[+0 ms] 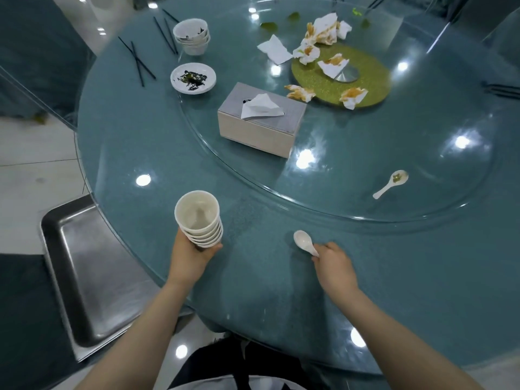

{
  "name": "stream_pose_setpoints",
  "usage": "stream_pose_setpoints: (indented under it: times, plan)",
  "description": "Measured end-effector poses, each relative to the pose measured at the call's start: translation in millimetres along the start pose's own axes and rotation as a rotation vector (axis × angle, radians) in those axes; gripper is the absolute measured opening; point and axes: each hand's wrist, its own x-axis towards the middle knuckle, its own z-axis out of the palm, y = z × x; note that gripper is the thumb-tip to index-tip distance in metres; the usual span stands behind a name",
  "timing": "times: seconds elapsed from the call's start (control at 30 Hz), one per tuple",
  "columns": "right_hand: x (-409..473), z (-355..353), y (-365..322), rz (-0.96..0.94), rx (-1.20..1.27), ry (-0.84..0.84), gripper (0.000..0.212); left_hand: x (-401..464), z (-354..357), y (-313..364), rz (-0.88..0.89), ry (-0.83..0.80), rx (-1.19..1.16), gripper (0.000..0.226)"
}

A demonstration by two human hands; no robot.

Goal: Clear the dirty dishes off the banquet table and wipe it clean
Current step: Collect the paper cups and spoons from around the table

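My left hand grips a stack of several white bowls from below, near the table's front left edge. My right hand pinches the handle of a white ceramic spoon, whose bowl end lies just above the round teal glass table. A second white spoon with green scraps lies on the glass turntable to the right. A dirty white plate and another stack of white bowls sit at the far left, with black chopsticks beside them.
A steel tray stands below the table's left edge. A tissue box sits on the turntable. Stained crumpled napkins lie around the green centre disc. More black chopsticks lie at the far right. Covered chairs surround the table.
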Motion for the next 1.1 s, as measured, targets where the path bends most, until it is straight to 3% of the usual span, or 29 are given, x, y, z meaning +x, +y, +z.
stream_pose_setpoints:
  times: [0.33,0.57,0.7,0.9,1.1]
  plan:
    - [6,-15,16,0.03,0.14,-0.005,0.011,-3,-2,-7,-0.181,0.055,-0.083,0.066]
    - [21,-28,24,0.002,0.206,-0.021,0.022,-45,17,-11,-0.341,0.16,-0.012,0.038]
    - [30,-34,30,-0.028,0.243,-0.021,0.024,-49,33,0,-0.326,0.065,0.004,0.031]
    - [45,-49,58,-0.026,0.319,0.018,0.011,-39,76,25,-0.249,-0.049,-0.001,0.043]
    - [67,-75,107,0.118,0.503,0.12,0.013,-16,117,46,-0.204,-0.099,0.005,0.059]
